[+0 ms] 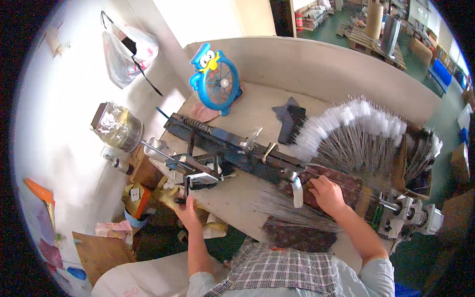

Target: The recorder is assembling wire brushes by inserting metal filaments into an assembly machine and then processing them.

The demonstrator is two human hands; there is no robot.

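Note:
A long black metal machine (232,148) with a spring on its top runs diagonally across the table. My left hand (187,214) is closed around a small black handle (180,200) at the machine's near left side. Beyond the machine's right end, my right hand (327,195) is pinched shut over a dark reddish mat (352,187); whatever its fingertips hold is too small to make out. A white-wrapped lever (297,193) hangs just left of that hand. Loose thin wires (302,214) lie fanned out below it. Behind it rests a big pile of white-bristled wire brushes (358,123).
A blue duck-shaped fan (215,79) and a black phone-like slab (293,123) sit on the table behind the machine. A motor with a shaft (408,216) is at the right edge. A plastic-wrapped motor (121,129) stands left. A low wall (316,62) borders the back.

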